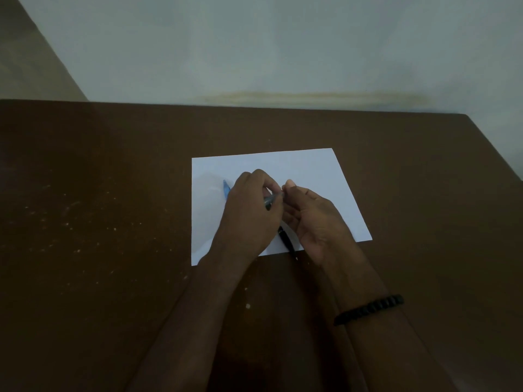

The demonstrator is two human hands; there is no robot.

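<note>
Two bare forearms (283,321) come in from the bottom edge, the right one wearing a black bead bracelet (369,309). The left hand (249,213) is curled round a pen (271,201). Its grey barrel shows between the hands, and a blue end pokes out past the knuckles on the far left. The right hand (314,219), palm turned inward, pinches the barrel's right end with thumb and forefinger, so both hands meet on the pen just above the sheet.

Any print on the barrel is too dim and small to read.

A black pen (287,239) lies below the hands, between the wrists, crossing the near edge of the white paper (311,168) onto the table (99,207). The paper sits slightly skewed. There is broad brown tabletop, flecked with pale specks, to the left and a narrower strip to the right, where the table's edge slants away. The far edge meets a pale wall (283,52).
</note>
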